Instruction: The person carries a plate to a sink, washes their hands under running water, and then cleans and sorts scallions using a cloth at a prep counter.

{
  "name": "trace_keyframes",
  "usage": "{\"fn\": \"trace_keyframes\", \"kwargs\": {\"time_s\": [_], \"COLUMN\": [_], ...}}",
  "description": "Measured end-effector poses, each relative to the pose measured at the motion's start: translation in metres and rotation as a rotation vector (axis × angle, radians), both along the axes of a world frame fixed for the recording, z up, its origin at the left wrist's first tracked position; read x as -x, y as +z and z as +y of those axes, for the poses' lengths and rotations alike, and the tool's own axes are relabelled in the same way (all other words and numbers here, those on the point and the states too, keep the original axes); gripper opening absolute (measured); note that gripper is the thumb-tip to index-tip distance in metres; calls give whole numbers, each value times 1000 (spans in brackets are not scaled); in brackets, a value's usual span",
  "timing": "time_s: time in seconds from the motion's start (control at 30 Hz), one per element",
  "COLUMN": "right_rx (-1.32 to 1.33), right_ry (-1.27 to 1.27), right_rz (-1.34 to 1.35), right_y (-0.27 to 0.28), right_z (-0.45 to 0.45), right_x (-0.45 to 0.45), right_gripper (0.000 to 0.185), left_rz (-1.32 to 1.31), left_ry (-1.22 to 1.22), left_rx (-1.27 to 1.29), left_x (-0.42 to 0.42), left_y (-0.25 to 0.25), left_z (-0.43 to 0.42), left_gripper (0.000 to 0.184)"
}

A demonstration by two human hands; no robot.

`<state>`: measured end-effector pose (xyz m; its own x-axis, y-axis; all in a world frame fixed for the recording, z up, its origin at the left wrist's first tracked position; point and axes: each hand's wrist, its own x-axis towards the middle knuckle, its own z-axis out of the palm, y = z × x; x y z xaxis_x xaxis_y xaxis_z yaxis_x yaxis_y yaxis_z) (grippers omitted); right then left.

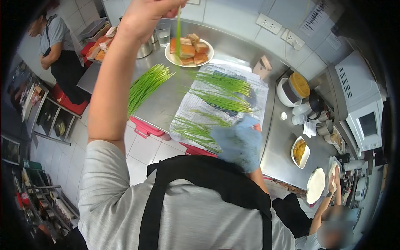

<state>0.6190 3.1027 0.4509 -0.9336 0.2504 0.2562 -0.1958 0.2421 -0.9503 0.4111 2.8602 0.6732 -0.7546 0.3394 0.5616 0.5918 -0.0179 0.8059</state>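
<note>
My left hand (164,7) is raised at the top edge of the view, partly cut off. Its fingers are pinched on a few chives (178,31), which hang down blurred in front of a plate of browned bread-like chunks. A blue cloth (238,143) covers most of my right hand (257,127), whose fingertips show at the cloth's upper right edge. Beside the cloth, chives (191,129) lie loosely on newspaper (260,89). Further bunches of chives (227,85) are spread higher on the sheet. A thick pile of chives (148,85) rests on the steel counter to the left.
The plate (168,56) and a water glass (163,35) stand at the back. Red drawers or bins (148,127) sit under the counter edge. To the right are a bowl of yellow food (299,152), a microwave (366,121) and a co-worker's hands (333,181) near dough (316,185). Another person (62,50) stands far left.
</note>
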Motion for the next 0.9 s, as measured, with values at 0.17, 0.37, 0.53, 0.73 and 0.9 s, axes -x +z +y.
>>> {"fn": "trace_keyframes", "kwargs": {"time_s": [0.17, 0.37, 0.53, 0.73, 0.9], "right_rx": [153, 820, 315, -189, -359], "right_ry": [-175, -58, -56, -120, -209], "right_rz": [-67, -133, -208, -187, -125], "right_y": [38, 6, 15, 27, 35], "right_z": [-2, 24, 19, 21, 27], "right_x": [-7, -2, -2, -4, -5], "right_gripper": [33, 32, 31, 29, 27], "left_rz": [59, -84, -356, -464, 34], "left_ry": [200, 411, 489, 454, 632], "left_rx": [511, 1077, 1332, 1310, 1249], "left_x": [69, 153, 139, 143, 105], "left_y": [-73, -212, -272, -323, -289], "left_z": [-39, -72, -84, -115, -50], "left_gripper": [15, 34, 92, 116, 100]}}
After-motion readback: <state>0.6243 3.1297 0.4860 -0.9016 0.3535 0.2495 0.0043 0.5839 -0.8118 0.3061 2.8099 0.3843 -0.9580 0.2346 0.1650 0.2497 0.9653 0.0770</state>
